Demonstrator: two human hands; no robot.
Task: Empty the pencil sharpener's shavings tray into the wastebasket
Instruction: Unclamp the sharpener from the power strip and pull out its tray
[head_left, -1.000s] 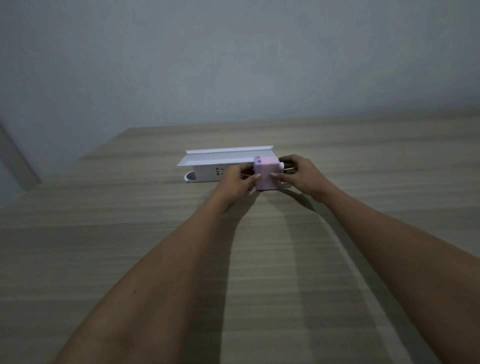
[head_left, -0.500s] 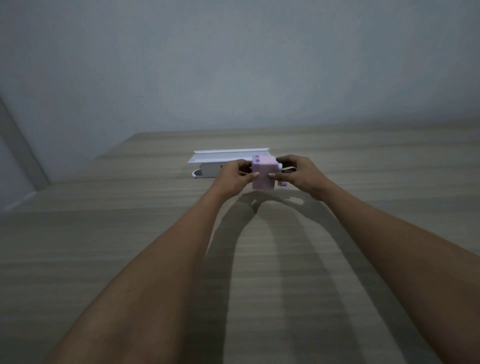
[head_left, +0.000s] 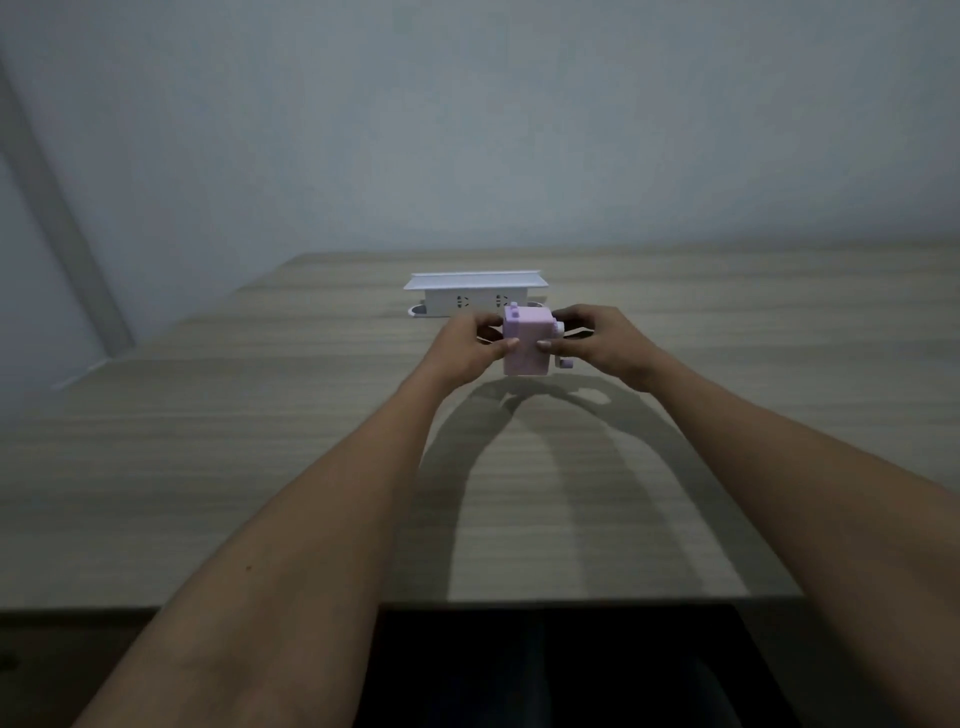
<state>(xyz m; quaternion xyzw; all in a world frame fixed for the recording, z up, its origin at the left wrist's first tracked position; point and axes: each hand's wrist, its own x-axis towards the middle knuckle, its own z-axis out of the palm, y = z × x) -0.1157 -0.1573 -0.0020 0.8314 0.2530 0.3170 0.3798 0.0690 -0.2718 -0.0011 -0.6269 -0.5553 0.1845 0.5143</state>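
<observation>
A small pink box-shaped pencil sharpener (head_left: 525, 347) with a crank on its right side hangs a little above the wooden table (head_left: 260, 441), held between both hands. My left hand (head_left: 465, 345) grips its left side with the thumb on the front face. My right hand (head_left: 597, 338) grips its right side, fingers around the crank area. The shavings tray is closed or cannot be told apart from the body. No wastebasket is in view.
A white power strip holder (head_left: 475, 293) with a flat lid stands on the table just behind the sharpener. A plain wall rises beyond the table's far edge. The near table edge runs across the bottom, with dark space below it.
Both hands have lifted the sharpener off the table and drawn it slightly toward me. The view has tilted down, so the near table edge now shows.
</observation>
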